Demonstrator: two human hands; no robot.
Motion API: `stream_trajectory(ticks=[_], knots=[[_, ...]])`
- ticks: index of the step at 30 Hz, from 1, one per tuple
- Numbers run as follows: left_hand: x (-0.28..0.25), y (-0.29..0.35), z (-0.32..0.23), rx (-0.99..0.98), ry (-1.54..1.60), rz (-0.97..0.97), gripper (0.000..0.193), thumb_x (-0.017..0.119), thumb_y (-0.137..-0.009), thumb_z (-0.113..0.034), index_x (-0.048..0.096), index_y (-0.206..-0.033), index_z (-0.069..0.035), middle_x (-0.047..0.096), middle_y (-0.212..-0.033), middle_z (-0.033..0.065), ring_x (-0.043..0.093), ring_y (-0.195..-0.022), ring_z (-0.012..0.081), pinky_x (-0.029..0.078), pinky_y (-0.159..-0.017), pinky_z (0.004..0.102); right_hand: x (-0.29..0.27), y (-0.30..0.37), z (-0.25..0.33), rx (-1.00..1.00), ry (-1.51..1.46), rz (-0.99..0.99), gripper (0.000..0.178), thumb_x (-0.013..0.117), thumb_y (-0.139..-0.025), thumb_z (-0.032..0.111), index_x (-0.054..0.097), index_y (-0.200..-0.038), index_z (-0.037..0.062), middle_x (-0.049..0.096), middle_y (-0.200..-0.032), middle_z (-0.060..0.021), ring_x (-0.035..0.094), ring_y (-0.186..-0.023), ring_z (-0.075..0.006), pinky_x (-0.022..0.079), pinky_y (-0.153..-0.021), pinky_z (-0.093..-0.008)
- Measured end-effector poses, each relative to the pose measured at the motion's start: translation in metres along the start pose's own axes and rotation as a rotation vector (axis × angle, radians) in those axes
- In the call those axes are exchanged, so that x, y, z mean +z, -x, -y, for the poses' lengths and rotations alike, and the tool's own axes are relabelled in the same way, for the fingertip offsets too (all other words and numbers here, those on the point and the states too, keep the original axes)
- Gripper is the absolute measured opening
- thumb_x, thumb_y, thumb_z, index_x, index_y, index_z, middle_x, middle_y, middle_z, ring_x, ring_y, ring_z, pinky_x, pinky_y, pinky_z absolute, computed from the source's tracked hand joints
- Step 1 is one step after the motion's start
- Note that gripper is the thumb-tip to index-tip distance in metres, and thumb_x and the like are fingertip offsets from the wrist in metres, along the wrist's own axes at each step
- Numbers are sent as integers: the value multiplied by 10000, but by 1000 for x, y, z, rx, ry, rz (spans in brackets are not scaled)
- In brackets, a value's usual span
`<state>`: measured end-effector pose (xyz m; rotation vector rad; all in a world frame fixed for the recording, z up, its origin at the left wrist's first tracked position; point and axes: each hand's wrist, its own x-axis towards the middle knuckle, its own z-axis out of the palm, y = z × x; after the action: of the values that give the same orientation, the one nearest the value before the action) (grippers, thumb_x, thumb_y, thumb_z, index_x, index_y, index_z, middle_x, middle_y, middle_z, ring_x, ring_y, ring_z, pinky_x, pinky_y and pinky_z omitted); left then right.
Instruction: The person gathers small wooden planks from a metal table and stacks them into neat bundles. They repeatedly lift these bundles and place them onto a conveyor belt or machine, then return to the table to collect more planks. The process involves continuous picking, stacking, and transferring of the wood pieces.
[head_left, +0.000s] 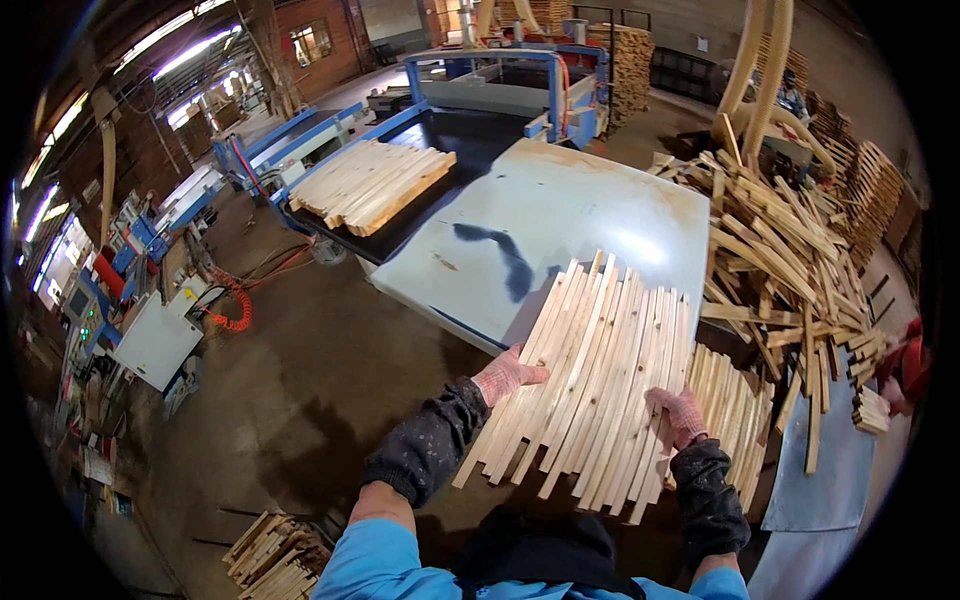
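A broad row of pale wooden strips [585,385] lies side by side between my two gloved hands, its far ends over the near edge of a light metal table [600,195]. My left hand [508,375] presses on the left side of the row, thumb on top and the other fingers hidden beneath. On the right side, my right hand [680,415] grips the row with curled fingers. The strips' near ends are uneven and stick out toward me. Next to my right hand is another stack of strips [728,420].
A batch of strips [375,185] sits on a black conveyor belt [450,135] leading to a blue-framed machine [490,75]. Loose wood is heaped in a pile [780,250] at right. A bundle [275,555] stands at lower left. Red sleeves of someone [905,370] show at far right.
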<state>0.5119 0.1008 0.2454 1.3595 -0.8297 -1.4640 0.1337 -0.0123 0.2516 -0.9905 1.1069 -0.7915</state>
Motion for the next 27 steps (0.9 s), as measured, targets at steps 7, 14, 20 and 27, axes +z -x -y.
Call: stream_trajectory(ticks=[7,14,20,27], knots=[[-140,-53,-20,36,-661,-121,990,861,-877,-588,484,-1536,48,656,-1423,240,628,-1337,375,465,-1168,422,121,-83,-48,-86,-3,-35,662,798,-923,-16,464,-1494,-3,758,-1052,-130,737,-851,-240,633,-717,-389],[-265,-159,-84,-54,-874,-78,1087,747,-881,-749,449,-1617,-7,503,-1632,253,502,-1499,364,421,-1232,452,240,-195,-54,-139,-78,-120,635,791,-927,6,487,-1485,-6,735,-1196,-149,734,-1005,-254,620,-902,-392],[-320,-209,-110,-142,-1194,-418,1026,699,-939,-651,313,-1689,-68,461,-1661,228,484,-1499,365,411,-1220,443,339,-285,-37,-132,-101,-122,567,778,-951,13,528,-1460,7,743,-1172,-135,743,-981,-238,626,-872,-377],[-415,-218,-133,-76,-1381,-498,1007,558,-998,-711,264,-1706,-60,212,-1793,248,214,-1654,409,150,-1334,551,453,-355,-16,-73,-87,-69,590,820,-918,8,514,-1422,-13,744,-1063,-107,727,-889,-208,615,-789,-363]])
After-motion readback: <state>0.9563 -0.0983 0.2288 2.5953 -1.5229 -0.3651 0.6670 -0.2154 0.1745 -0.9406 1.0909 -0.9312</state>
